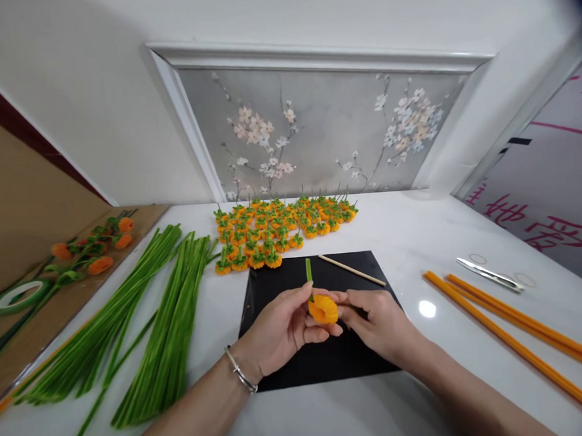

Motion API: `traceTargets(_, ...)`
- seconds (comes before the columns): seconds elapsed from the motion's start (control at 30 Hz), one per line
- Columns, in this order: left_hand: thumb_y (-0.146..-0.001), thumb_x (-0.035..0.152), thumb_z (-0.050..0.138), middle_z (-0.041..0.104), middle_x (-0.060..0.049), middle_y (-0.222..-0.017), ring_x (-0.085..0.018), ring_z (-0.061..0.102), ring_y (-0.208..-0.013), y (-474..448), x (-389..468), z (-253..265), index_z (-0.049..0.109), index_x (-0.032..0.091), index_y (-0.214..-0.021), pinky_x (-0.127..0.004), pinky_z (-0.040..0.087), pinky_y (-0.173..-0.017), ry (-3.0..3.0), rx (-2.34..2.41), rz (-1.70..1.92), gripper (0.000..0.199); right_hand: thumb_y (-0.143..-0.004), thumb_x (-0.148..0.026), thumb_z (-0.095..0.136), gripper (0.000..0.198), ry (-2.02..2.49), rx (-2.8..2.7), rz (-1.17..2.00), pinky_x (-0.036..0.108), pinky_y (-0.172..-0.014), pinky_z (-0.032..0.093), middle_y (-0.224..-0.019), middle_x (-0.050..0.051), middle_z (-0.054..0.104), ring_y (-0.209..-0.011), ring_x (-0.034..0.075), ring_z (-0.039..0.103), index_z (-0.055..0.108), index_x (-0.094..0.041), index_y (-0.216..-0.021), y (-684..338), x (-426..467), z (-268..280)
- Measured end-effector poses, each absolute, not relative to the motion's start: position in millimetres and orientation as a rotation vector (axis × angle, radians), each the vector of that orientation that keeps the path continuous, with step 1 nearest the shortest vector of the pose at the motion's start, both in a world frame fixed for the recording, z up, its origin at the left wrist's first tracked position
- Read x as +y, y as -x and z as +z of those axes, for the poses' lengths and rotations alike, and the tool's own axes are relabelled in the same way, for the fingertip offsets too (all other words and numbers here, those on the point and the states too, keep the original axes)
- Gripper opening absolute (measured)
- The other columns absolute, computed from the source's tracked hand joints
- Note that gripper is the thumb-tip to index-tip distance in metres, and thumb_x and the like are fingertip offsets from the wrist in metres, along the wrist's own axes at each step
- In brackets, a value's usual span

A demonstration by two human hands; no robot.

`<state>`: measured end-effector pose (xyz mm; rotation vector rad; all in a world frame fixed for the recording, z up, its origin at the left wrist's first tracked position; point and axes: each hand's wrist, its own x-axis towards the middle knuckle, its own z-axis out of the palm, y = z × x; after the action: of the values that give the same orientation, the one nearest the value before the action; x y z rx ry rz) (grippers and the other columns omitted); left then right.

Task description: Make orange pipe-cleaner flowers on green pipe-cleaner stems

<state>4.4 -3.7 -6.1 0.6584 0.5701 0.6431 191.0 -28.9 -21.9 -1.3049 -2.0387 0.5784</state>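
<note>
Two hands: both above the black mat point(326, 367); a bracelet point(240, 370) circles the left wrist.
Left hand point(281, 321): fingers curled closed around the flower point(324, 310).
Right hand point(385, 320): fingers bent in at the flower's right edge; whether they grip it, I cannot tell.
Flower: orange, between the hands, its green stem point(309, 270) pointing up.
Stick point(352, 270): slantwise along the mat's back edge.
Blooms point(272, 228): many, in rows at the back of the white worktop point(398, 232), stems up.
Green strips point(166, 339): two bundles, left of the mat.
Orange strips point(518, 330): to the right, near the tweezers point(489, 274).
Tape point(22, 295): green roll, far left, on cardboard point(50, 338).
</note>
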Motion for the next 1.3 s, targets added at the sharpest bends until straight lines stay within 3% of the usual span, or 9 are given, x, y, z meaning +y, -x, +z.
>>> traceTargets(0.17,-0.093,0.035,0.047,0.070,-0.013,-0.085,-0.019,0.072,-0.071,-1.9,-4.8,-9.0,0.070,0.005,-0.096,-0.018,0.057,-0.060,-0.633,0.527,0.586,0.038,-0.087,-0.022,0.050,0.009,1.270,-1.990,0.665,0.022,-0.060,0.046,-0.075,0.000,0.065,-0.065,0.013,0.060,0.059,-0.021,-0.089,-190.5,-29.7,-23.4)
traceTargets(0.27,-0.091,0.034,0.052,0.068,-0.010,-0.078,-0.017,0.072,-0.065,-1.8,-6.2,-10.0,0.070,0.007,-0.091,-0.015,0.055,-0.053,-0.711,0.561,0.597,0.033,-0.084,-0.020,0.053,0.033,1.300,-1.918,0.711,0.025,-0.068,0.051,-0.081,-0.002,0.066,-0.072,0.014,0.063,0.049,-0.024,-0.117,-189.6,-31.7,-25.5)
traceTargets(0.4,-0.087,0.038,0.059,0.067,-0.006,-0.070,-0.014,0.070,-0.056,-3.4,-6.7,-12.0,0.067,0.010,-0.088,-0.014,0.054,-0.048,-0.746,0.643,0.589,0.029,-0.083,-0.014,0.050,0.057,1.223,-1.928,0.596,0.025,-0.070,0.053,-0.080,-0.003,0.061,-0.071,0.013,0.063,0.033,-0.026,-0.137,-190.4,-32.7,-27.9)
traceTargets(0.6,-0.084,0.045,0.060,0.062,-0.003,-0.058,-0.010,0.063,-0.045,-6.0,-6.8,-12.2,0.064,0.010,-0.075,-0.011,0.045,-0.038,-0.921,0.742,0.585,0.036,-0.093,-0.016,0.042,0.035,1.045,-2.142,0.407,0.025,-0.078,0.054,-0.096,0.005,0.065,-0.085,0.014,0.064,0.051,-0.023,-0.126,-191.3,-31.7,-26.7)
traceTargets(0.73,-0.089,0.053,0.045,0.061,-0.003,-0.066,-0.010,0.062,-0.053,-7.0,-6.0,-9.1,0.061,0.012,-0.089,-0.018,0.050,-0.049,-0.976,0.750,0.662,0.045,-0.093,-0.020,0.046,0.023,1.143,-2.071,0.243,0.026,-0.073,0.054,-0.094,0.005,0.068,-0.081,0.016,0.066,0.057,-0.020,-0.113,-194.2,-30.9,-27.4)
traceTargets(0.8,-0.083,0.046,0.059,0.062,-0.002,-0.081,-0.011,0.063,-0.065,-7.7,-7.5,-8.2,0.057,0.016,-0.101,-0.021,0.052,-0.058,-1.118,0.763,0.742,0.034,-0.094,-0.022,0.046,0.020,1.185,-2.061,0.185,0.026,-0.068,0.054,-0.091,0.004,0.069,-0.077,0.016,0.067,0.059,-0.020,-0.109,-196.2,-30.3,-27.9)
traceTargets(0.9,-0.069,0.023,0.077,0.059,-0.001,-0.094,-0.013,0.060,-0.080,-8.9,-12.2,-8.3,0.053,0.021,-0.107,-0.024,0.051,-0.071,-1.437,0.812,0.810,0.045,-0.094,-0.023,0.046,0.021,1.185,-2.065,0.117,0.025,-0.066,0.053,-0.090,0.004,0.069,-0.077,0.016,0.067,0.058,-0.020,-0.111,-198.2,-29.4,-28.4)
traceTargets(1.07,-0.076,0.019,0.070,0.060,0.000,-0.092,-0.014,0.057,-0.080,-9.8,-18.8,-8.3,0.055,0.021,-0.103,-0.027,0.049,-0.076,-1.892,0.984,0.875,0.031,-0.096,-0.023,0.044,0.021,1.141,-2.125,0.037,0.025,-0.062,0.052,-0.085,0.005,0.069,-0.069,0.016,0.066,0.059,-0.017,-0.109,-198.5,-29.0,-28.6)
traceTargets(1.3,-0.084,0.006,0.051,0.060,-0.006,-0.107,-0.016,0.057,-0.099,-7.1,-18.9,-6.7,0.053,0.019,-0.111,-0.028,0.045,-0.091,-2.242,0.774,0.920,0.029,-0.097,-0.025,0.042,0.022,1.159,-2.161,0.000,0.024,-0.061,0.052,-0.081,0.006,0.067,-0.069,0.016,0.066,0.059,-0.017,-0.107,-199.9,-30.6,-25.4)
